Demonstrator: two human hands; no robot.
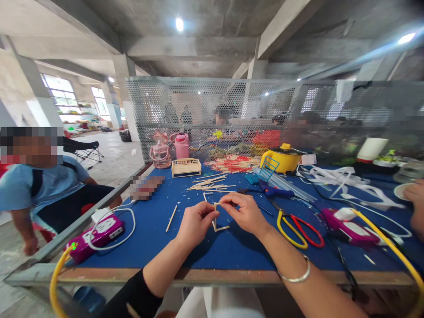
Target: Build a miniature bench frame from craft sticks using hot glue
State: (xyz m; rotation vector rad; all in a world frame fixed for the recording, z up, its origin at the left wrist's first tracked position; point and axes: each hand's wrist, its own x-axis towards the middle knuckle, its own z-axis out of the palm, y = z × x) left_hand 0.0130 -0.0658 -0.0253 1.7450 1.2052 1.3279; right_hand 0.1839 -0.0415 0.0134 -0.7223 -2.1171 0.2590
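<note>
Both hands meet over the blue table (155, 229), pinching a small frame of thin wooden sticks (217, 218). My left hand (196, 222) grips the frame's left side with closed fingers. My right hand (243, 212) pinches its top right end. The frame hangs just above the cloth. A loose stick (171, 218) lies to the left of my hands. More sticks (210, 183) lie in a pile farther back.
Red-and-yellow scissors (296, 227) and a blue glue gun (273, 191) lie right of my hands. A small stick box (186, 167), pink bottles (181, 145) and a yellow pot (281, 159) stand at the back. Magenta power strips (96, 236) sit at both sides. A person sits at left; another person's hand (415, 196) shows far right.
</note>
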